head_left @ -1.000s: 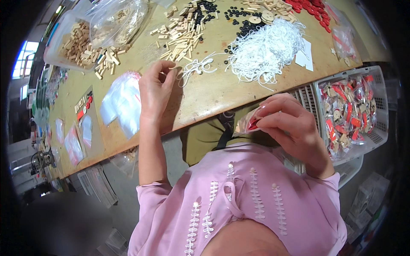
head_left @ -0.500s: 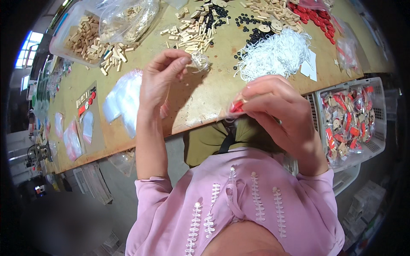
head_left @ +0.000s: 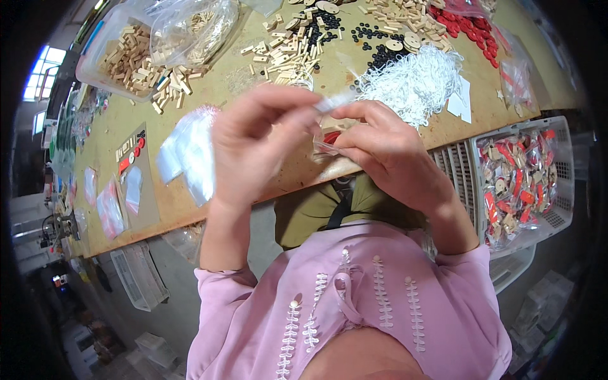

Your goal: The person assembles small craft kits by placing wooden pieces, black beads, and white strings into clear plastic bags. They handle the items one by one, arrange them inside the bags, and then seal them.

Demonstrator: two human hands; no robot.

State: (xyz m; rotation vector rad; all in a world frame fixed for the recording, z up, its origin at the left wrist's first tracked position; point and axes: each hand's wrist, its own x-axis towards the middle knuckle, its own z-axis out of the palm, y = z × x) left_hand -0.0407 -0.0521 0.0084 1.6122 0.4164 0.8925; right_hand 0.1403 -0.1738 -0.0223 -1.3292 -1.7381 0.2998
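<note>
My left hand [head_left: 263, 136], smeared by motion, is closed beside the right one. A blurred white bundle [head_left: 335, 101], perhaps string, sticks out from its fingertips. My right hand [head_left: 392, 145] pinches a small clear plastic bag [head_left: 322, 149] with red pieces [head_left: 330, 137] inside, above the table's front edge. The bag's mouth lies near the left fingertips, partly hidden by both hands. Just beyond the hands is a heap of white strings [head_left: 415, 82]. Loose wooden pieces [head_left: 285, 54] and black rings [head_left: 380, 56] lie farther back.
Flat clear bags [head_left: 190, 155] are stacked left of my left hand. A plastic box of wooden blocks [head_left: 85, 68] stands at the far left, near a card with sample parts [head_left: 147, 196]. Red pieces [head_left: 478, 35] lie far right. At right, a crate [head_left: 560, 168] holds filled bags.
My left hand has moved right and toward me, to the bag. My right hand has shifted left and slightly away from me with the bag of red pieces.
</note>
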